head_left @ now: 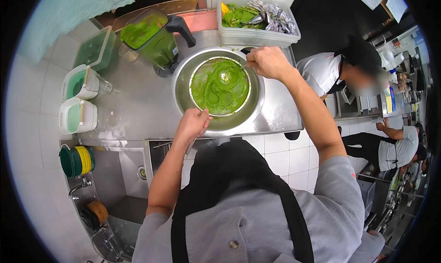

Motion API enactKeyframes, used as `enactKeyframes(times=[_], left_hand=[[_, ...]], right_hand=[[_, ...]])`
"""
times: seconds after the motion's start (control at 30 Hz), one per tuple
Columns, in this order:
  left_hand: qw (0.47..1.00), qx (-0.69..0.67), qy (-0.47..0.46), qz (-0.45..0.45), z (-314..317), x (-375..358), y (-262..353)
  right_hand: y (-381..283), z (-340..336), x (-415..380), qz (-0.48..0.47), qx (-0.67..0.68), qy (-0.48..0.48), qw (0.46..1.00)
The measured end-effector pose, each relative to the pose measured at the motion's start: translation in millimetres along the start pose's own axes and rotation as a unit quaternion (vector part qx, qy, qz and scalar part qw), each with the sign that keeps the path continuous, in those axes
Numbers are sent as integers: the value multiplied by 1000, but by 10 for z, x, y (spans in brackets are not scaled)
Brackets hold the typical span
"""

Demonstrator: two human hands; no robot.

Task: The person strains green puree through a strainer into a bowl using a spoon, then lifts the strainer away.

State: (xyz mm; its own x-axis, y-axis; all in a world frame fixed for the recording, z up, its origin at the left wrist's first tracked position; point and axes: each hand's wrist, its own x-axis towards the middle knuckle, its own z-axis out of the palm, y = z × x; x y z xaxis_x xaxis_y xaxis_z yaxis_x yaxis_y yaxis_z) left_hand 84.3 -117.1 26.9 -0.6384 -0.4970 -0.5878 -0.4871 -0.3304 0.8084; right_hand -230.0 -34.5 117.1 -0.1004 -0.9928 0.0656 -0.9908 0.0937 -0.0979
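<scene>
A round strainer (pixel 249 94) holds thick green purée (pixel 205 84) and sits over a wide steel bowl (pixel 255 104) on the metal counter. My left hand (pixel 195 122) is closed on the strainer's handle at the near rim. From the far right side, my right hand (pixel 270 62) grips a ladle (pixel 226 77), whose rounded end rests in the purée. Some green liquid shows in the bowl below the strainer. Just left of the bowl stands a blender jug (pixel 158 51) coated inside with green purée, its black handle pointing right.
A plastic tub (pixel 294 37) of green leaves and silvery scraps stands at the back. White containers (pixel 90 118) line the counter's left end beside a clear cup (pixel 105 87). A sink (pixel 131 171) lies near left. Co-workers, one a person in white (pixel 317 70), are at right.
</scene>
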Motion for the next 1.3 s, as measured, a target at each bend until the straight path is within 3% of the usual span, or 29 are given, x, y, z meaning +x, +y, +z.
enactKeyframes(times=[0.03, 0.1, 0.17, 0.37, 0.47, 0.57, 0.77, 0.93, 1.1, 1.3], left_hand=[[1000, -10, 0, -9, 23, 22, -22], [1000, -31, -1, -4, 54, 55, -24], [999, -12, 26, -21, 77, 64, 4], [999, -20, 28, -6, 37, 17, 28], [998, -59, -4, -5, 2, 34, -49], [998, -53, -1, -14, -7, 54, -8], [999, -38, -7, -32, -44, 107, 9], [999, -41, -8, -33, -88, 136, -8], [998, -53, -13, -29, -104, 182, 16], [998, -41, -24, -39, -148, 188, 58]], right_hand=[[-8, -95, 0, -33, -34, 14, 999], [-99, -238, -36, -15, -63, 13, 998], [-185, -253, -74, 2, 10, 54, 998], [-203, 123, -57, 23, 40, -31, 998], [-233, 18, -51, -26, -48, 57, 997], [-379, -29, -118, -39, -23, 96, 994], [-542, 210, -108, -96, -9, 115, 989], [-665, 29, -152, -43, -85, 89, 992], [-828, 55, -165, -120, -77, 137, 980], [-491, 463, -282, -159, -49, 181, 969]])
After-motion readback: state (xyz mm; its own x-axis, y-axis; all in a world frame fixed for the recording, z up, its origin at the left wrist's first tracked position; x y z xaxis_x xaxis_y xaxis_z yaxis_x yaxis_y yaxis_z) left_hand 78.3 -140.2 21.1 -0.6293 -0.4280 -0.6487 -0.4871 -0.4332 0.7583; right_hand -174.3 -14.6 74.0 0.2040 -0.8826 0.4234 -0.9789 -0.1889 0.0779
